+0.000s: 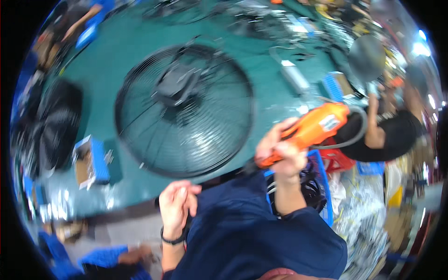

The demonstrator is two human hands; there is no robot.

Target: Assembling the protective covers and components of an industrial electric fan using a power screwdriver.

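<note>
My right hand [284,151] is wrapped round an orange electric screwdriver [317,126], held over the table's front edge with its dark tip pointing toward the lower left. A grey cord loops from the tool's back end. My left hand [177,203], a dark band at its wrist, is just in front of the table edge, its fingers bent and pressed together. Whatever they may hold is too small or blurred to make out. Beyond both hands a round black wire fan guard [205,135] lies on the table, with a black motor [177,84] at its centre.
On the green table [100,60] are an open blue box [98,161] of small parts, a black bundle [60,123], a white power adapter [295,77] and another blue box [337,86]. A blue basket [326,191] stands beside me. Other people work nearby.
</note>
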